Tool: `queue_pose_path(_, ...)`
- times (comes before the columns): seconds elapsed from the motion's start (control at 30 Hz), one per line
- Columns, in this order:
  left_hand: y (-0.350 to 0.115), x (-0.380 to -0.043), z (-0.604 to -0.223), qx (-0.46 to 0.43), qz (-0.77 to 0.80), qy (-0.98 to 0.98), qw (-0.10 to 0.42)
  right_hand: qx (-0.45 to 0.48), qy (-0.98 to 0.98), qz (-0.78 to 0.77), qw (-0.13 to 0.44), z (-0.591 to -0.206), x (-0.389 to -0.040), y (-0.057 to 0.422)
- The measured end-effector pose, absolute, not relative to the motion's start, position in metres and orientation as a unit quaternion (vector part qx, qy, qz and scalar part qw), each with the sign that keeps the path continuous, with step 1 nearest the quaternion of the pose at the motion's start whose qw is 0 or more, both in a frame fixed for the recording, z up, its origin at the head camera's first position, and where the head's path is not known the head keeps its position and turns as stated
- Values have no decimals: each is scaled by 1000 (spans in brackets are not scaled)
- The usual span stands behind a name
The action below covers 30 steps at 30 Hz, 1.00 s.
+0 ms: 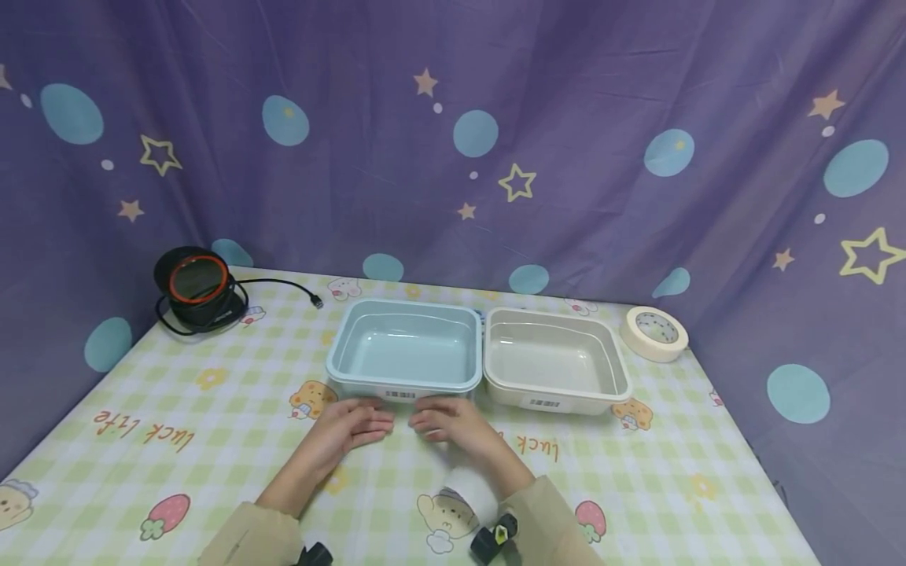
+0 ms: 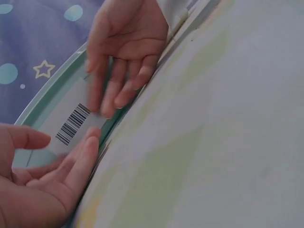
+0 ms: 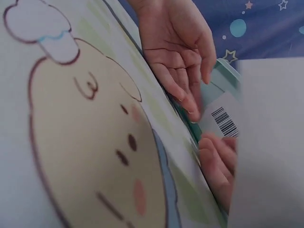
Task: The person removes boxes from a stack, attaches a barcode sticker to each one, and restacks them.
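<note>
My left hand (image 1: pixel 351 427) rests near the front wall of a light blue plastic bin (image 1: pixel 403 389), its fingers loosely bent and holding nothing. Facing it, my right hand (image 1: pixel 456 424) lies by the same wall, also with nothing in its grasp. A small gap separates the fingertips of both hands. Between them, in the left wrist view, a white barcode label (image 2: pixel 72 124) shows on the bin. Whether any fingertip touches the bin, I cannot tell. Nothing lies inside the blue bin. Beside it on the right stands a similar beige bin (image 1: pixel 555 398), with nothing inside.
A roll of cream tape (image 1: pixel 653 346) lies right of the beige bin. At the back left sits a black device (image 1: pixel 194 287) with an orange ring and a cable (image 1: pixel 283 281). A plain white object (image 1: pixel 470 495) is beside my right wrist. A purple curtain (image 1: pixel 396 212) hangs behind the table.
</note>
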<state>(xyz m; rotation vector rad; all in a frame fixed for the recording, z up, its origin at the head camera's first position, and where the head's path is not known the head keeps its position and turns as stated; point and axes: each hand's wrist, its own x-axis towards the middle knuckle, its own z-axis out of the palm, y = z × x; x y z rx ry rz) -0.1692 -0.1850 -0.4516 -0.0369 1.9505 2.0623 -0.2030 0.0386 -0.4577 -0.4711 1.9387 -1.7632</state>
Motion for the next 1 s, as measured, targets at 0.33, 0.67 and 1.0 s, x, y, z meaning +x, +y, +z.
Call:
queue_pose_path(0.33, -180, -168, -453, 12, 726, 676, 124, -215, 699, -642, 231, -457, -203, 38)
queue_pose_path(0.67, -183, -168, -452, 2, 733, 669, 122, -225, 685, -647, 247, -458, -204, 39)
queue_pose_path(1.0, -182, -168, -451, 0, 730, 672, 121, -220, 689, -642, 254, -457, -203, 40)
